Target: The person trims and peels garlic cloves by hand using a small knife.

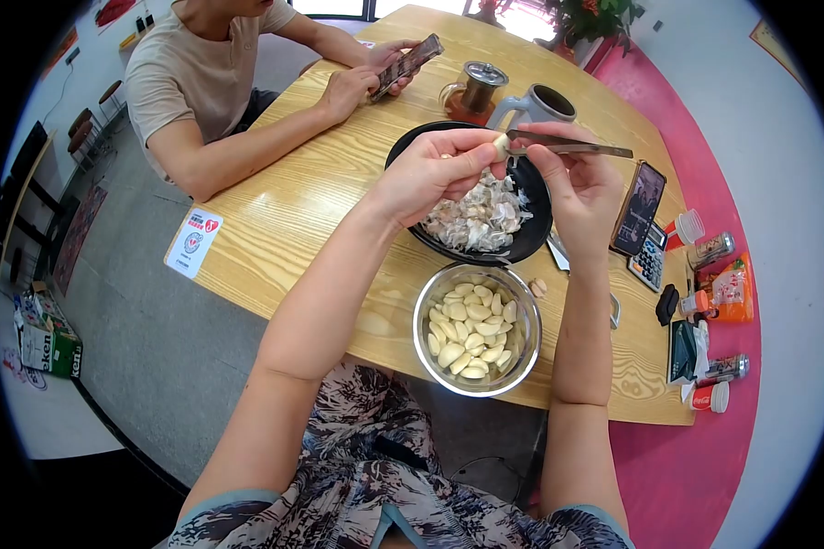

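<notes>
My left hand (435, 176) pinches a pale garlic clove (501, 145) between thumb and fingertips. Metal tweezers (609, 149) are in my right hand (584, 188), their tips against the clove. Both hands are above a black bowl (542, 215) holding garlic skins and unpeeled cloves (481, 220), and my left hand covers part of its rim. Closer to me, a steel bowl (528, 354) contains many peeled cloves (471, 322). A loose clove (537, 287) lies on the wooden table beside the two bowls.
Behind the black bowl stand a glass teapot (479, 90) and a grey mug (533, 102). A propped phone (639, 209), a calculator (650, 258), jars and a tissue pack (685, 350) line the right side. Across the table (284, 247), a person (206, 101) holds a phone (406, 69).
</notes>
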A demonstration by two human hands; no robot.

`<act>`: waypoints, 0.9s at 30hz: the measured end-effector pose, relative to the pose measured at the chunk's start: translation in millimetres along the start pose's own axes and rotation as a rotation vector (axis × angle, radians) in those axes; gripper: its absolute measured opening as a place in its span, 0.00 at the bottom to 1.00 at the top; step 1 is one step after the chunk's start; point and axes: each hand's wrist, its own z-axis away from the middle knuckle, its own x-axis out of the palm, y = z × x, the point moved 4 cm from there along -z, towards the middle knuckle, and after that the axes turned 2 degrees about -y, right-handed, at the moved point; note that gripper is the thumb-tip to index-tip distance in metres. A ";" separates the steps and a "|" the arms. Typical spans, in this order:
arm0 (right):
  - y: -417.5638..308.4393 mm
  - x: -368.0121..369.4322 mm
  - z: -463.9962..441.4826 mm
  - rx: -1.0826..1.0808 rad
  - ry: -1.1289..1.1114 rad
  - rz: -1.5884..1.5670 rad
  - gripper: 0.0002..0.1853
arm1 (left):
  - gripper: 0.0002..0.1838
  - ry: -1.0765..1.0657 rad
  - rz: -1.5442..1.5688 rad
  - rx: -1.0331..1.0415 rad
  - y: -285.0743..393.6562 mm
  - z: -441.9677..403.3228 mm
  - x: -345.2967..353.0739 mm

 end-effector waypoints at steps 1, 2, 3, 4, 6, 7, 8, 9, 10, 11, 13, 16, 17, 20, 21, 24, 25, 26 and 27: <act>-1.1 0.5 0.8 -0.006 0.005 0.052 0.09 | 0.18 -0.005 0.000 0.008 0.2 -0.1 -0.1; -2.3 0.6 1.4 -0.012 0.010 0.105 0.08 | 0.18 -0.006 -0.001 0.009 0.5 0.0 -0.1; -2.4 0.6 1.7 -0.014 0.011 0.106 0.08 | 0.18 0.006 0.017 0.009 1.0 0.2 -0.8; -2.7 1.2 2.2 -0.033 -0.001 0.137 0.08 | 0.19 0.018 0.034 0.010 1.3 0.4 -1.2; -5.1 2.7 2.3 -0.057 -0.014 0.168 0.08 | 0.19 0.027 0.059 0.011 0.4 -0.1 -2.0; -6.1 2.5 2.5 -0.040 0.013 0.127 0.08 | 0.19 0.038 0.086 0.010 0.5 -0.2 -2.4; -7.0 2.3 2.0 -0.025 0.038 0.086 0.09 | 0.19 0.039 0.085 0.016 1.6 -0.3 -1.8; -8.3 2.4 0.8 -0.029 0.034 0.086 0.09 | 0.18 0.034 0.090 0.022 2.5 -0.3 -0.8; -9.6 1.4 -0.2 -0.030 0.044 0.060 0.09 | 0.16 0.029 0.097 0.027 3.2 -0.3 0.1; -10.7 0.6 -1.1 -0.030 0.054 0.033 0.09 | 0.16 0.032 0.097 0.032 4.6 -0.2 0.9; -13.4 0.9 -1.3 -0.031 0.049 0.057 0.09 | 0.16 0.018 0.095 0.022 6.9 0.2 3.6; -11.5 0.8 -1.3 -0.032 0.046 0.070 0.09 | 0.16 0.031 0.089 0.014 6.4 1.5 3.7; -10.4 0.7 -1.1 -0.034 0.042 0.060 0.09 | 0.16 0.032 0.091 0.013 5.3 1.5 3.4; -10.0 0.3 -0.8 -0.031 0.034 0.062 0.09 | 0.16 0.033 0.079 0.019 3.5 1.0 1.3; -9.8 0.2 -0.5 -0.029 0.032 0.061 0.09 | 0.16 0.016 0.077 0.024 3.7 1.2 1.5; -7.8 -2.0 0.3 0.005 0.047 0.060 0.08 | 0.16 -0.009 0.065 0.027 4.6 1.0 1.4; -6.7 -2.7 0.3 0.012 0.048 0.046 0.08 | 0.16 -0.019 0.055 0.026 4.5 1.0 1.8; -5.7 -3.4 0.3 0.019 0.048 0.032 0.08 | 0.16 -0.019 0.056 0.025 4.0 1.0 1.9; -4.8 -4.1 0.5 0.020 0.049 0.033 0.08 | 0.16 -0.007 0.056 0.017 3.5 1.0 1.5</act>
